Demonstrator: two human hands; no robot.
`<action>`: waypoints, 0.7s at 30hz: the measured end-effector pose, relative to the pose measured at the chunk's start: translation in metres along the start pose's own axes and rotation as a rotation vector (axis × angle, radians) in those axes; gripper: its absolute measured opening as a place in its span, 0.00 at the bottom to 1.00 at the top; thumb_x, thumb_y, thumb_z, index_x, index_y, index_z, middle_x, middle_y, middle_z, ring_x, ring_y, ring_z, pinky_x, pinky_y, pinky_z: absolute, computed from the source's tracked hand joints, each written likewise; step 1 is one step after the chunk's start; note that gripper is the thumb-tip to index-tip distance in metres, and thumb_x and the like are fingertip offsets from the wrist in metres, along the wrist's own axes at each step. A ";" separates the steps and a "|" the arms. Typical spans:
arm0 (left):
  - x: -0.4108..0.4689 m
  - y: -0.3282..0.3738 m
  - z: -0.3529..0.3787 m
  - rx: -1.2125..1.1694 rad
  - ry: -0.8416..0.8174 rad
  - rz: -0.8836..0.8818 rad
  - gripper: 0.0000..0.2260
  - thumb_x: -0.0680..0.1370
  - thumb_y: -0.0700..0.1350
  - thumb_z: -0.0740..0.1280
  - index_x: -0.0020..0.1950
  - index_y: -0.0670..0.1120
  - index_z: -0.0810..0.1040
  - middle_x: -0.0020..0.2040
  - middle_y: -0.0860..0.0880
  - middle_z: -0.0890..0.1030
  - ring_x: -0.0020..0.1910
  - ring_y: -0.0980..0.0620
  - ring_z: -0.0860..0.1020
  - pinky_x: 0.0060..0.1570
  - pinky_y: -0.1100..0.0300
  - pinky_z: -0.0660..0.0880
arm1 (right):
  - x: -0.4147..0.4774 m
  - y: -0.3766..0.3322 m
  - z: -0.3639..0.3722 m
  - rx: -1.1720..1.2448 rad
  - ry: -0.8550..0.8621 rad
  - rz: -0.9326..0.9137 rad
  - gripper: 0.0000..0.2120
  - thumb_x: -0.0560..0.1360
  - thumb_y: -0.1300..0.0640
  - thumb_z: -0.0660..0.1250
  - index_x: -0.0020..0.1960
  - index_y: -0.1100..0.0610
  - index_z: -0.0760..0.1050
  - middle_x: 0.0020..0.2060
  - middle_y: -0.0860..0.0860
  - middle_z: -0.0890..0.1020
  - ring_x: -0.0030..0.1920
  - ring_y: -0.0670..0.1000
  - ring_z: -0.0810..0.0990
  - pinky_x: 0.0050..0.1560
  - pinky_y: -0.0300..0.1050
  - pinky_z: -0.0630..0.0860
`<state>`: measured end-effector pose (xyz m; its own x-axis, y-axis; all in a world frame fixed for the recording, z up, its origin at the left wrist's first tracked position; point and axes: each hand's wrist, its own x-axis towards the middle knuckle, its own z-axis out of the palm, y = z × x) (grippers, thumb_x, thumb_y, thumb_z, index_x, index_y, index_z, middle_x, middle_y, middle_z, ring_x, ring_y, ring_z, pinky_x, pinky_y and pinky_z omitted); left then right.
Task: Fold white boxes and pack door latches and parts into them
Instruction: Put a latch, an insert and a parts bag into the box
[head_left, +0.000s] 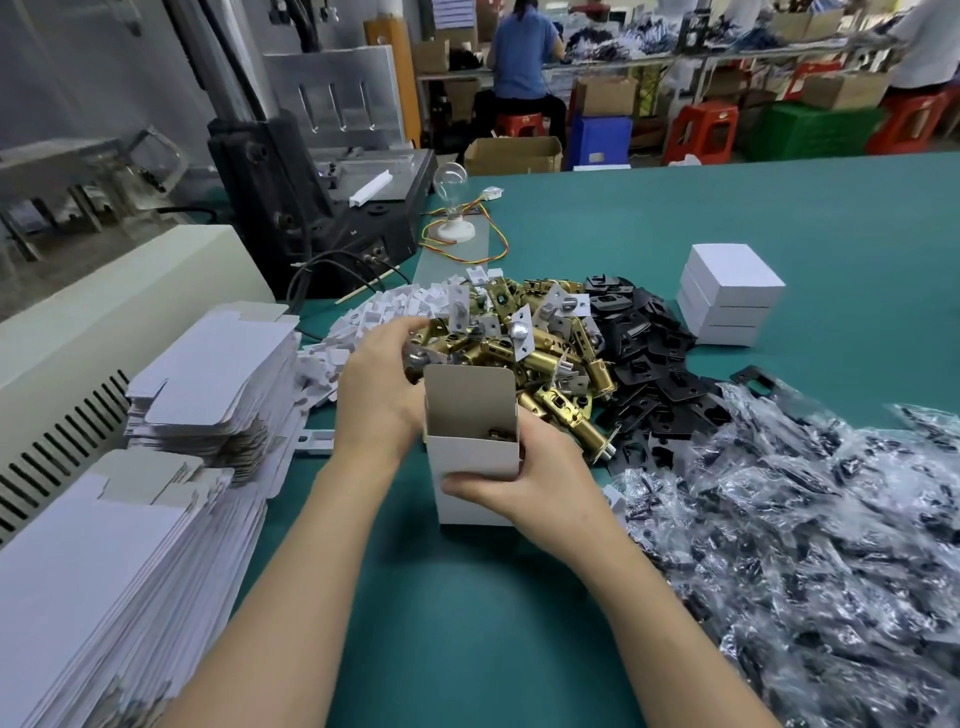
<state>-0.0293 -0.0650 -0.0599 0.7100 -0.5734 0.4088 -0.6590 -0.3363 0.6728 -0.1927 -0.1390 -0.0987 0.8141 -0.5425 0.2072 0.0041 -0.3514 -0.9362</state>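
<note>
An open white box stands upright on the green table, its top flap raised, with a dark part showing inside. My right hand grips the box's front and right side. My left hand is at the box's left edge and holds a brass door latch just above the opening. Behind the box lies a pile of brass latches. Beside it are black plates and small white plastic parts.
Stacks of flat unfolded boxes line the left side. Bagged screws cover the right. A stack of three closed white boxes stands at the back right. A machine and a light bulb sit behind; people work at far benches.
</note>
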 end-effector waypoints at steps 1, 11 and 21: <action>-0.003 -0.003 0.000 -0.020 -0.014 0.035 0.26 0.73 0.37 0.77 0.70 0.49 0.80 0.68 0.50 0.80 0.64 0.55 0.76 0.59 0.66 0.69 | 0.000 0.000 0.000 -0.003 0.001 0.000 0.23 0.66 0.52 0.81 0.58 0.41 0.77 0.48 0.38 0.85 0.48 0.39 0.83 0.45 0.30 0.76; -0.057 -0.028 0.003 -0.472 0.002 0.069 0.20 0.84 0.69 0.51 0.62 0.67 0.80 0.63 0.63 0.80 0.67 0.55 0.76 0.67 0.58 0.71 | 0.000 0.000 -0.001 -0.037 0.023 0.002 0.27 0.65 0.50 0.82 0.60 0.41 0.76 0.50 0.36 0.85 0.52 0.39 0.83 0.54 0.46 0.82; -0.067 -0.026 0.008 -0.621 -0.140 0.073 0.26 0.79 0.75 0.56 0.63 0.60 0.80 0.61 0.51 0.79 0.65 0.46 0.77 0.67 0.51 0.73 | -0.001 -0.006 -0.002 -0.058 0.010 -0.051 0.33 0.64 0.51 0.84 0.65 0.41 0.74 0.56 0.40 0.84 0.56 0.43 0.83 0.55 0.45 0.82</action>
<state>-0.0623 -0.0241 -0.1098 0.6020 -0.6847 0.4108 -0.4078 0.1787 0.8954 -0.1948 -0.1377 -0.0927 0.8080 -0.5301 0.2570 0.0115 -0.4220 -0.9065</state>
